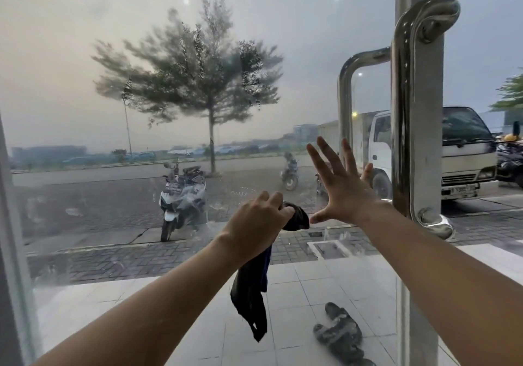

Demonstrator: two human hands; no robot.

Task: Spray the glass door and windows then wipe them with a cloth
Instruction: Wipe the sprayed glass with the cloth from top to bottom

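Observation:
The glass door [141, 96] fills the view, streaked and spotted with wet drops. My left hand [259, 218] grips a dark cloth [252, 295] bunched at the top against the pane, and the rest of the cloth hangs down below my wrist. My right hand [343, 186] lies flat on the glass with its fingers spread, just right of the cloth and left of the chrome door handle [403, 116]. No spray bottle is in view.
A grey door frame [423, 139] stands behind the handle at the right, and another frame edge [11, 224] runs down the left. Outside lie a pair of sandals [339, 334] on white tiles, a parked scooter [181, 195], a tree and a white truck [458, 153].

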